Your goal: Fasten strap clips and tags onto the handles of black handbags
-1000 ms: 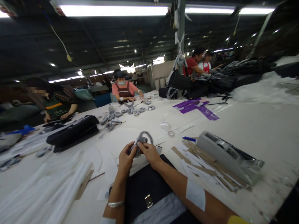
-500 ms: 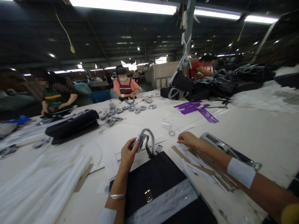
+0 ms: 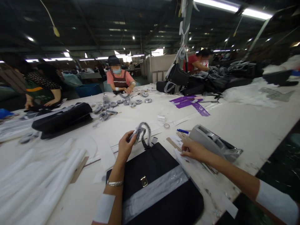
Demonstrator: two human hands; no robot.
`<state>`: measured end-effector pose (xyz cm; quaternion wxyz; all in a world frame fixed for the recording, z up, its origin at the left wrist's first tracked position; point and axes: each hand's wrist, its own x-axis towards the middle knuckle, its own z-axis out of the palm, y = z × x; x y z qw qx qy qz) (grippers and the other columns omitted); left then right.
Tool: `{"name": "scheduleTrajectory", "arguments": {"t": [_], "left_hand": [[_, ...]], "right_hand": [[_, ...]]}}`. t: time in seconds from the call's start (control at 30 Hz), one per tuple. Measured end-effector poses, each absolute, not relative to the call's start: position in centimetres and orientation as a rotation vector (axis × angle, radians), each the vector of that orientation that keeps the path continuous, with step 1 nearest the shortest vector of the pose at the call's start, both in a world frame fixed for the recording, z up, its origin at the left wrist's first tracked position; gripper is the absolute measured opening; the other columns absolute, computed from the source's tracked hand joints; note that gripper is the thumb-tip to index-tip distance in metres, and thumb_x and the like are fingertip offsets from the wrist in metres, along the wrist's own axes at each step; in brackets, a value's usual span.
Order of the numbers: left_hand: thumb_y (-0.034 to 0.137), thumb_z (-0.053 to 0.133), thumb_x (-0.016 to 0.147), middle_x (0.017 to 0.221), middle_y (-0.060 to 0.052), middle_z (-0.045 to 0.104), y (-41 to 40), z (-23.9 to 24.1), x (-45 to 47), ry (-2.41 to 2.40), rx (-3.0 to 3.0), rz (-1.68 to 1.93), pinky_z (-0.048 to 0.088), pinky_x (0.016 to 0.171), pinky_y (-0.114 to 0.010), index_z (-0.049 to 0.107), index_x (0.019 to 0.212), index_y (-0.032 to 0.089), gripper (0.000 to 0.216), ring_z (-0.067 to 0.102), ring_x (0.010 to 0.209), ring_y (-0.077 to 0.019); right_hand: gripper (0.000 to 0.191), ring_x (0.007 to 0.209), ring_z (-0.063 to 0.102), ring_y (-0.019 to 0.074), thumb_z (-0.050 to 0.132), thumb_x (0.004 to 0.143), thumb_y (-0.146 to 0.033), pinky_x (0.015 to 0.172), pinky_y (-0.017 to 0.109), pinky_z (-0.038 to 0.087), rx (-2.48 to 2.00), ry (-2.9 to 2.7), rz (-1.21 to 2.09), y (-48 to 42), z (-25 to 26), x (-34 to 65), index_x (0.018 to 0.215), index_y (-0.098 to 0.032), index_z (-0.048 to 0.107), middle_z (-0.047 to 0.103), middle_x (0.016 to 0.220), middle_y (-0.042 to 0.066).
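Observation:
A black bag [image 3: 159, 193] with a gold clasp [image 3: 144, 181] and a clear plastic-covered band across its front lies before me on the white table. My left hand [image 3: 126, 145] is closed around its plastic-wrapped grey handle [image 3: 146, 128], raised above the bag's top edge. To the right of the bag, my right hand [image 3: 193, 151] is over a pile of paper and cardboard strips [image 3: 174, 143], fingers curled together. What they pinch, if anything, is hidden. A blue pen [image 3: 182, 131] and a grey tape dispenser [image 3: 212, 142] lie just beyond that hand.
White wrapping sheets [image 3: 47, 187] spread at the left, below a black bag piece [image 3: 63, 120]. Several wrapped grey coils [image 3: 126, 101], a small tape roll [image 3: 166, 126] and purple plastic [image 3: 187, 103] lie farther back. A post [image 3: 185, 34] stands behind; co-workers sit around the table.
My right hand has moved closer to me, down onto the paper strips, and the blue pen now shows. My left hand keeps hold of the handle. The view has shifted slightly.

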<state>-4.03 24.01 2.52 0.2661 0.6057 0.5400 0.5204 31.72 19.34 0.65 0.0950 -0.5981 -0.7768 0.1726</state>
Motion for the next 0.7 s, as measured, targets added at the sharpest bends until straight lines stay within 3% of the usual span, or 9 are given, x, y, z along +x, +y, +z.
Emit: {"name": "scheduleTrajectory", "arguments": {"t": [0.13, 0.27, 0.57, 0.7], "left_hand": [[0.047, 0.065, 0.076, 0.1, -0.007, 0.072, 24.0, 2.4, -3.9, 1.447, 1.642, 1.424, 0.05, 0.087, -0.033, 0.069, 0.103, 0.018, 0.04, 0.066, 0.094, -0.0229], [0.048, 0.065, 0.076, 0.099, -0.008, 0.072, 24.0, 2.2, -4.0, 1.431, 1.648, 1.43, 0.049, 0.087, -0.034, 0.069, 0.103, 0.018, 0.041, 0.065, 0.093, -0.0233], [0.046, 0.063, 0.079, 0.101, -0.007, 0.072, 23.9, 2.2, -4.1, 1.444, 1.677, 1.414, 0.049, 0.087, -0.033, 0.069, 0.103, 0.018, 0.037, 0.065, 0.095, -0.023], [0.047, 0.063, 0.078, 0.102, -0.008, 0.072, 24.0, 2.2, -4.2, 1.434, 1.677, 1.411, 0.048, 0.088, -0.034, 0.069, 0.104, 0.018, 0.038, 0.065, 0.096, -0.0237]], "right_hand": [[0.018, 0.084, 0.06, 0.0228, 0.073, 0.073, -0.03, 0.072, 0.031, 0.04, -1.798, -2.25, 0.461, 17.5, 0.2, 31.0, 0.084, -0.018, 0.065, 0.068, 0.09, 0.008], [0.019, 0.081, 0.061, 0.0222, 0.061, 0.083, -0.039, 0.07, 0.031, 0.039, -1.813, -2.18, 0.362, 16.9, -0.1, 29.8, 0.083, -0.02, 0.062, 0.068, 0.088, 0.007], [0.03, 0.082, 0.064, 0.0256, 0.054, 0.084, -0.046, 0.064, 0.03, 0.038, -2.016, -2.305, 0.349, 15.8, -1.1, 27.3, 0.087, -0.018, 0.064, 0.07, 0.09, 0.012], [0.019, 0.079, 0.064, 0.0235, 0.056, 0.082, -0.036, 0.062, 0.028, 0.036, -2.017, -2.297, 0.389, 16.3, -0.6, 27.5, 0.081, -0.019, 0.066, 0.07, 0.084, 0.009]]}}
